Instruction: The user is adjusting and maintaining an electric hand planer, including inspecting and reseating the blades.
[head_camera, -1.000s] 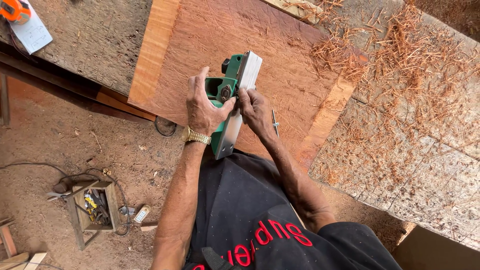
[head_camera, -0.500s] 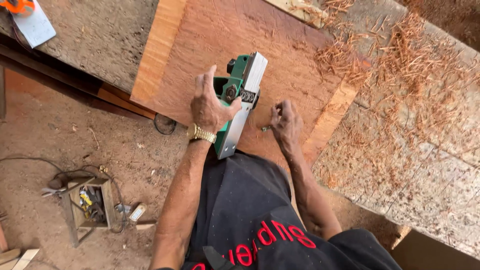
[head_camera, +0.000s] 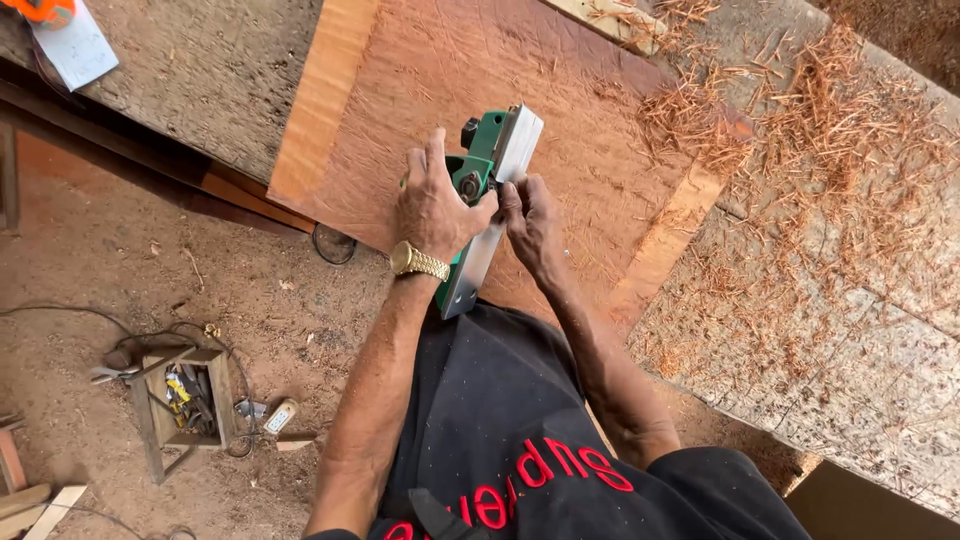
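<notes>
Left hand (head_camera: 432, 208) hides the green planer (head_camera: 487, 200) handle it grips; right hand (head_camera: 530, 215) fingers pinch its edge.

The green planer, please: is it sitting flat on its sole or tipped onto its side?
Tipped on its side. The planer shows its shiny metal sole facing sideways, with both hands on it over the reddish board.
</notes>
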